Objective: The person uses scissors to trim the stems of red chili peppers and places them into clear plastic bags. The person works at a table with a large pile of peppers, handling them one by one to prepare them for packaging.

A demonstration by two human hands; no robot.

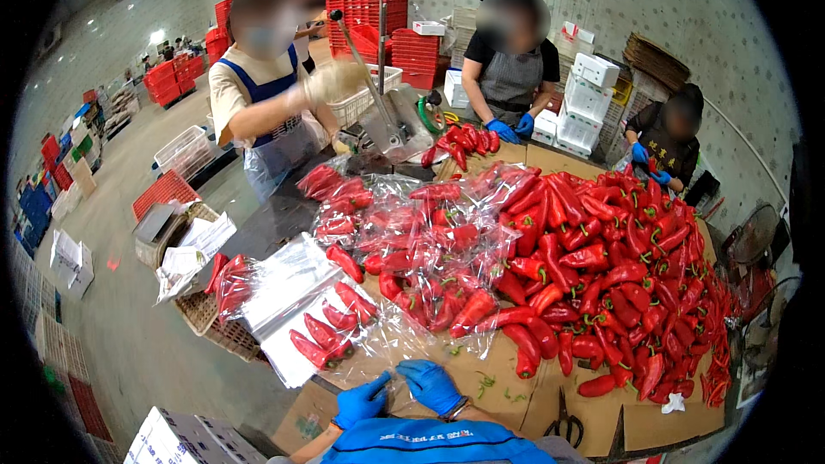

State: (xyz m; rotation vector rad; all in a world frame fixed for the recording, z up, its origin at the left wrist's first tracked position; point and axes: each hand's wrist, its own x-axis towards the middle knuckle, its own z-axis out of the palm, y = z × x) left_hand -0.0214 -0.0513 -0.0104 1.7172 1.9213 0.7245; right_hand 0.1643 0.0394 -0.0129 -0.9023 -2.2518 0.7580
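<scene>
My left hand [362, 402], in a blue glove, is at the near edge of the cardboard-covered table, its fingers at the mouth of a clear plastic bag [387, 351]. Close to its right, my right hand [430, 386], also blue-gloved, lies palm down by the same bag's edge. Whether either hand grips the film cannot be made out. Several red peppers [323, 333] lie under or in clear film on a stack of white sheets or bags [283, 290]. Beyond are bagged red peppers [412, 225], and a large heap of loose red peppers [599, 270] spreads to the right.
Black-handled scissors [564, 422] lie on the cardboard [503, 393] at the near right. A co-worker [277, 96] stands at a lever device [393, 122] across the table; two more people are at the far side. A basket [216, 328] holding papers stands left; a white box [187, 441] is near left.
</scene>
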